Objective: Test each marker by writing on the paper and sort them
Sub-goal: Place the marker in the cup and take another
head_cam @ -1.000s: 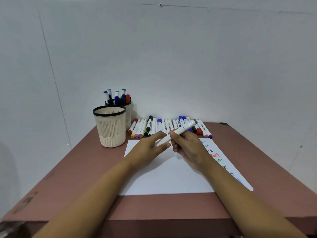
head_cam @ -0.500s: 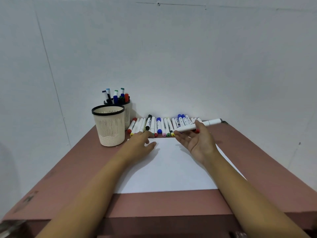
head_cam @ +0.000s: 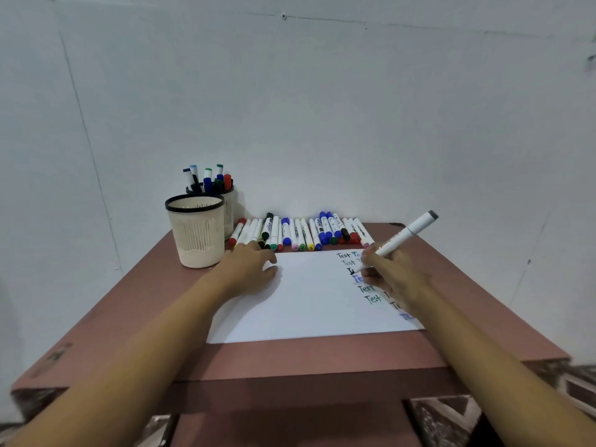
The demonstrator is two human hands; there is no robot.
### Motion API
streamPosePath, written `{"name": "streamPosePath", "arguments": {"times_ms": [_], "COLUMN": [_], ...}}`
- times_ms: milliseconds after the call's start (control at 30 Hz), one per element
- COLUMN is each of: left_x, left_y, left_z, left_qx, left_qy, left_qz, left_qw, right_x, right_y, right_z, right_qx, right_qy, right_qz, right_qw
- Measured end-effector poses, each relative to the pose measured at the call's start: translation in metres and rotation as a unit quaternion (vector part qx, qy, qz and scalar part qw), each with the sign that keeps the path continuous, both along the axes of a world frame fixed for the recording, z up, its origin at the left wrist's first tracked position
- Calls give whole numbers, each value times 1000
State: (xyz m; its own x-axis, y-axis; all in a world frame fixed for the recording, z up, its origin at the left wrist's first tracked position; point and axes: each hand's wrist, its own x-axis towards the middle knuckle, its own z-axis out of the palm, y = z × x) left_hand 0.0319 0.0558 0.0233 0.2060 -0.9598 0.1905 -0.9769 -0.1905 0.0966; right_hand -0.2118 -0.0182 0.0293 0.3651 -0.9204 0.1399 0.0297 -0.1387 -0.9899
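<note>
Currently the marker (head_cam: 403, 235) is pinched in the curled fingers of the right hand (head_cam: 393, 279), tilted, with its tip down at the paper (head_cam: 306, 301) among the "Test" lines on the right side. The paper's far-left corner is pressed by the left hand (head_cam: 251, 269), fingers loosely spread. The marker row (head_cam: 300, 233) is laid along the wall just beyond the paper. The front cup (head_cam: 196, 233) is set left of the row; the rear cup (head_cam: 229, 208) behind it is stocked with markers. All is carried by the surface (head_cam: 290, 356).

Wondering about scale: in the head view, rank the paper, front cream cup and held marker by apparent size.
1. paper
2. front cream cup
3. held marker, about as long as the cup is tall, but far thinner
</note>
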Motion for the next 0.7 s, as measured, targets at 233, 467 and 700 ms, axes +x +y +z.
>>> {"name": "streamPosePath", "arguments": {"times_ms": [233, 467, 700], "left_x": [1, 2, -2], "left_y": [7, 8, 10], "left_z": [-26, -28, -25], "left_qx": [-47, -22, -3], "left_qy": [24, 79, 68], "left_qz": [15, -15, -10], "left_qw": [999, 997, 998], "right_x": [-16, -14, -14], "right_y": [17, 20, 22], "right_z": [-11, -20, -22], "right_qx": [-2, -55, -75], "right_qy": [-4, 51, 98], "right_qz": [-66, -142, -152], "right_qw": [998, 987, 981]}}
